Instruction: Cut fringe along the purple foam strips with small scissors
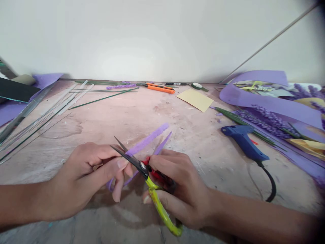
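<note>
Between the thumb and fingers of my left hand (99, 171) a narrow purple foam strip (149, 138) is pinched. One part of the strip sticks out up and to the right, and another part loops below the fingers. My right hand (180, 183) grips scissors (158, 205) with dark blades and a yellow and red handle. The blades are slightly apart, pointing up and left, and lie against the strip near my left thumb. A second pointed purple end (164, 142) shows beside my right knuckles; whether it belongs to the same strip is unclear.
At right lie a blue glue gun (245, 142) with a black cord, purple artificial lavender stems (264, 118) and purple foam sheet (274, 98). Farther back are a yellow paper (195, 99), an orange cutter knife (161, 88) and green tape (196, 85). Clear glue sticks (77, 98) and thin wires lie left.
</note>
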A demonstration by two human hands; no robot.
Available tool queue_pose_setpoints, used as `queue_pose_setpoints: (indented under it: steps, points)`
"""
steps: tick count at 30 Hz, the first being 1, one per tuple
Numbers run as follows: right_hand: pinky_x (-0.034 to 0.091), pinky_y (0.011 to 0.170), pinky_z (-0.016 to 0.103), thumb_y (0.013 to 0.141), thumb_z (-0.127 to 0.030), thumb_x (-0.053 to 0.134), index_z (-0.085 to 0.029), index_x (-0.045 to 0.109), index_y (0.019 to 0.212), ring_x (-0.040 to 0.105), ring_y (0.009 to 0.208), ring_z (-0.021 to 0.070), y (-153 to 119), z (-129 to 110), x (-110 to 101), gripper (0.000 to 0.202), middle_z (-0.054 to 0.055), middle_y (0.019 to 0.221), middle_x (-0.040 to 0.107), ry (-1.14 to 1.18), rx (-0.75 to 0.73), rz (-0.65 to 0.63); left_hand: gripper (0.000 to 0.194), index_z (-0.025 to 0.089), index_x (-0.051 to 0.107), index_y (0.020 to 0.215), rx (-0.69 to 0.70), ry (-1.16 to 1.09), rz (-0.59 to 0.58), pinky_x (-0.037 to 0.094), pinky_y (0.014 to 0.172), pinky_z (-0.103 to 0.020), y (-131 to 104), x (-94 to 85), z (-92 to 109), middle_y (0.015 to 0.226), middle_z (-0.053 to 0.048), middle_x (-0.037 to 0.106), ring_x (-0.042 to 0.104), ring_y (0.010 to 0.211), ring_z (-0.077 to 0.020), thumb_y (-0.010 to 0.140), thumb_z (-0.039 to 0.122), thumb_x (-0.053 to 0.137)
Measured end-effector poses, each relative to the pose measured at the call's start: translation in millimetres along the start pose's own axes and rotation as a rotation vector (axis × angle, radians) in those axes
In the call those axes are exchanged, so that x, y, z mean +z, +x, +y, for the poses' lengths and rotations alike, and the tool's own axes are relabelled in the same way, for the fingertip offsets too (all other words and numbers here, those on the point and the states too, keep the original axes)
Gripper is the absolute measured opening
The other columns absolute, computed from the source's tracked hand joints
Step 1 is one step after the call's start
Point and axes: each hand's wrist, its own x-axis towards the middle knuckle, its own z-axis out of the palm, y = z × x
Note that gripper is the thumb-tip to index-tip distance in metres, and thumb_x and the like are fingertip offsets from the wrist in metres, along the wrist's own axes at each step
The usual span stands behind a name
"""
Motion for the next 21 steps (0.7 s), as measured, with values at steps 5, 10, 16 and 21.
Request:
queue_pose_setpoints:
  steps: [5,10,16,21]
  points:
    - [0.028,0.055,0.028,0.102,-0.052,0.052,-0.023,0.039,0.072,0.034,0.053,0.0112,0.4,-0.8,-0.3,0.044,-0.006,0.061,0.041,0.018,0.006,0.003,0.028,0.023,0.072,0.08,-0.011,-0.035,0.01,0.041,0.047,-0.018,0.5,-0.5,-5.8,0.06,0.003,0.075,0.06,0.053,-0.0108,0.102,0.031,0.057]
    - [0.029,0.056,0.027,0.1,-0.049,0.056,-0.022,0.041,0.071,0.036,0.054,0.0111,-0.6,-0.8,1.6,0.042,-0.006,0.06,0.042,-0.014,0.034,0.014,0.029,0.022,0.074,0.084,-0.058,-0.052,0.019,0.037,0.044,-0.017,3.0,-0.1,-5.8,0.064,0.002,0.074,0.055,0.052,-0.0096,0.102,0.038,0.057]
    - [0.029,0.057,0.028,0.099,-0.048,0.058,-0.022,0.041,0.068,0.038,0.053,0.0112,-0.3,-2.0,1.9,0.043,-0.006,0.058,0.043,-0.068,0.06,0.038,0.039,0.02,0.073,0.072,-0.046,-0.049,0.011,0.035,0.04,-0.015,3.4,0.8,-3.2,0.062,0.002,0.072,0.048,0.046,-0.0079,0.101,0.041,0.057]
    - [0.028,0.057,0.027,0.097,-0.044,0.061,-0.022,0.041,0.069,0.036,0.053,0.0104,1.2,-3.9,1.0,0.041,-0.007,0.058,0.043,-0.067,0.037,0.074,0.032,0.023,0.077,0.088,-0.058,-0.06,0.03,0.037,0.04,-0.016,1.6,-0.1,-4.7,0.061,0.002,0.073,0.048,0.044,-0.0088,0.101,0.044,0.058]
